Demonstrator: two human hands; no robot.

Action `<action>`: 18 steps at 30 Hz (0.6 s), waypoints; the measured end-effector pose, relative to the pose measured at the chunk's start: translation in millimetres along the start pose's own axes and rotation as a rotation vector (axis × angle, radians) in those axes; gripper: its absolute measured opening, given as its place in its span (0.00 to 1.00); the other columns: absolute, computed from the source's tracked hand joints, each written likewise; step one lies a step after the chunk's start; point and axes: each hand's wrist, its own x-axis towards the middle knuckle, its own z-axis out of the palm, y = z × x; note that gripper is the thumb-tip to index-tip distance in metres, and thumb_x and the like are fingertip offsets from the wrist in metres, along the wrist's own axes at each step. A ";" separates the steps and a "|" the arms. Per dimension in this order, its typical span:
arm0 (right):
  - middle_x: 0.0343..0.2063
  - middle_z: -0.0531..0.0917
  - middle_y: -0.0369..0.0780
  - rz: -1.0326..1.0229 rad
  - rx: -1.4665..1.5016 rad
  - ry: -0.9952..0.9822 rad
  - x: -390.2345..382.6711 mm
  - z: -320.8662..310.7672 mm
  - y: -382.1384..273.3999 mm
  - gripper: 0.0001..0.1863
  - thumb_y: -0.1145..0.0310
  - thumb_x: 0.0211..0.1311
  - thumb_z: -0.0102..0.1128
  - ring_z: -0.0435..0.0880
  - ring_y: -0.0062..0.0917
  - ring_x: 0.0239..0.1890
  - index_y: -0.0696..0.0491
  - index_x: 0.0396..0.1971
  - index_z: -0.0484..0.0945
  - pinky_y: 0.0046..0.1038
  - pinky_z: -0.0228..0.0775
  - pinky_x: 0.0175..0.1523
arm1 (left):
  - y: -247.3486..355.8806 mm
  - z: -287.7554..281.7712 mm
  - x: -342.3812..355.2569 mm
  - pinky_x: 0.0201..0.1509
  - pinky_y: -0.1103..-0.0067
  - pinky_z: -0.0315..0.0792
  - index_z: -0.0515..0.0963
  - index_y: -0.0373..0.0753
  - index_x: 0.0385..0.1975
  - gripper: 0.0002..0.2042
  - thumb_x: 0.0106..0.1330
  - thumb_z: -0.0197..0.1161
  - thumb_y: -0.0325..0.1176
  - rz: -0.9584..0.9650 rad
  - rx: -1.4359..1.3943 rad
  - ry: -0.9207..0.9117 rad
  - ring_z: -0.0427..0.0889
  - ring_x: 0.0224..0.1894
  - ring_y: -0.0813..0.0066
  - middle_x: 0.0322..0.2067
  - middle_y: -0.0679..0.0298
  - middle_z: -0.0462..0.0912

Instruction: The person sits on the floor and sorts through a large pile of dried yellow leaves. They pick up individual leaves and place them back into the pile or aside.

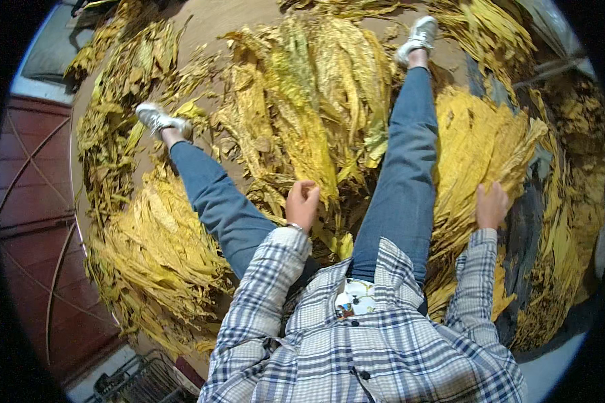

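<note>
Long, dried yellow leaves, like tobacco, lie in piles around my stretched-out legs. Between my thighs, my left hand [303, 205] is raised with its fingers curled in and thumb drawn close; whatever it may pinch is too small to make out. The middle leaf pile [282, 101] spreads just beyond that hand. My right hand [493, 203] is at the outer edge of the right leaf pile [477, 148], beside my right thigh. Its fingers bend down toward the leaves and their tips are hidden. A third leaf pile [165, 242] lies against my left leg.
My legs in blue jeans [410, 141] reach forward in a V, ending in white shoes [420, 39]. Brown ground cloth [205, 27] shows among scattered leaves. A red metal door [37, 168] stands at left, a wire crate [141, 383] at lower left, dark sheeting [523, 235] at right.
</note>
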 end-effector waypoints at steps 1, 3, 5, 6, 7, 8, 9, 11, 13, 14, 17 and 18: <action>0.70 0.64 0.44 -0.013 0.049 0.034 -6.3 -23.8 -15.0 0.30 0.54 0.71 0.52 0.61 0.38 0.71 0.50 0.68 0.64 0.44 0.49 0.74 | 7.7 2.9 -0.4 0.39 0.75 0.76 0.73 0.33 0.48 0.18 0.66 0.66 0.39 0.068 0.191 0.091 0.77 0.36 0.72 0.40 0.56 0.76; 0.60 0.74 0.43 -0.289 0.244 0.217 -15.8 -30.4 -37.9 0.24 0.58 0.71 0.55 0.70 0.34 0.63 0.51 0.62 0.71 0.40 0.59 0.68 | 28.7 19.1 7.8 0.46 0.69 0.75 0.71 0.32 0.50 0.25 0.62 0.69 0.44 0.060 0.450 0.154 0.76 0.43 0.67 0.45 0.54 0.72; 0.50 0.80 0.40 -0.505 0.689 0.038 -45.4 -36.6 -96.8 0.19 0.61 0.69 0.58 0.77 0.29 0.52 0.54 0.56 0.75 0.33 0.68 0.59 | 15.0 27.5 18.5 0.51 0.67 0.72 0.71 0.34 0.45 0.24 0.59 0.72 0.44 0.062 0.610 0.185 0.72 0.47 0.63 0.44 0.56 0.69; 0.44 0.82 0.37 -0.551 1.016 -0.225 -69.9 -42.4 -142.7 0.17 0.63 0.68 0.60 0.80 0.26 0.46 0.55 0.52 0.76 0.28 0.72 0.53 | 13.5 29.4 19.0 0.50 0.67 0.72 0.72 0.35 0.41 0.21 0.59 0.72 0.42 0.067 0.592 0.167 0.73 0.45 0.61 0.42 0.56 0.69; 0.42 0.82 0.36 -0.619 1.056 -0.368 -83.9 -29.5 -175.2 0.20 0.61 0.66 0.63 0.81 0.22 0.42 0.58 0.52 0.76 0.24 0.74 0.48 | 15.2 29.7 17.8 0.49 0.67 0.71 0.72 0.36 0.37 0.19 0.58 0.73 0.41 0.076 0.575 0.153 0.73 0.43 0.59 0.40 0.56 0.70; 0.43 0.82 0.40 -0.613 1.097 -0.479 -99.7 -17.3 -202.9 0.23 0.59 0.65 0.65 0.81 0.25 0.43 0.58 0.53 0.76 0.26 0.74 0.50 | 19.2 32.2 18.4 0.48 0.67 0.71 0.72 0.37 0.35 0.18 0.57 0.73 0.39 0.132 0.532 0.141 0.73 0.42 0.58 0.39 0.55 0.70; 0.43 0.82 0.44 -0.524 1.064 -0.585 -119.7 -4.2 -236.1 0.26 0.57 0.63 0.66 0.81 0.27 0.45 0.58 0.54 0.75 0.27 0.75 0.51 | 18.7 27.2 16.1 0.47 0.67 0.70 0.72 0.37 0.33 0.17 0.56 0.73 0.38 0.177 0.502 0.145 0.73 0.41 0.57 0.38 0.55 0.70; 0.39 0.81 0.44 -0.610 0.964 -0.485 -133.8 44.9 -279.2 0.24 0.56 0.63 0.66 0.80 0.27 0.40 0.60 0.48 0.76 0.27 0.74 0.46 | 30.9 21.4 5.9 0.45 0.66 0.69 0.71 0.36 0.29 0.16 0.54 0.73 0.36 0.268 0.441 0.153 0.73 0.39 0.56 0.33 0.55 0.70; 0.30 0.79 0.40 -0.406 0.976 -0.849 -130.2 66.4 -306.9 0.19 0.57 0.64 0.66 0.76 0.22 0.31 0.60 0.36 0.76 0.25 0.70 0.34 | 31.9 12.3 -1.6 0.45 0.65 0.69 0.72 0.36 0.29 0.14 0.54 0.72 0.35 0.341 0.355 0.110 0.73 0.38 0.56 0.32 0.55 0.72; 0.21 0.74 0.34 -0.306 1.153 -0.889 -131.9 66.4 -310.9 0.18 0.57 0.64 0.66 0.68 0.18 0.22 0.54 0.24 0.73 0.25 0.60 0.26 | 30.8 8.4 -6.0 0.44 0.66 0.69 0.74 0.35 0.29 0.13 0.55 0.71 0.34 0.417 0.334 0.159 0.73 0.38 0.56 0.32 0.55 0.73; 0.18 0.68 0.27 -0.182 1.476 -0.966 -145.7 46.1 -309.3 0.20 0.57 0.67 0.65 0.59 0.12 0.19 0.49 0.19 0.69 0.26 0.54 0.23 | 24.4 -8.8 -16.0 0.51 0.69 0.70 0.77 0.36 0.37 0.15 0.60 0.70 0.40 0.222 0.185 0.119 0.75 0.44 0.58 0.40 0.55 0.74; 0.18 0.67 0.26 -0.289 1.311 -0.960 -138.6 61.9 -304.3 0.21 0.55 0.69 0.61 0.59 0.11 0.20 0.49 0.19 0.69 0.24 0.54 0.23 | 23.8 -8.3 -16.4 0.51 0.69 0.70 0.77 0.36 0.40 0.17 0.62 0.70 0.42 0.163 0.044 0.161 0.76 0.45 0.60 0.41 0.55 0.74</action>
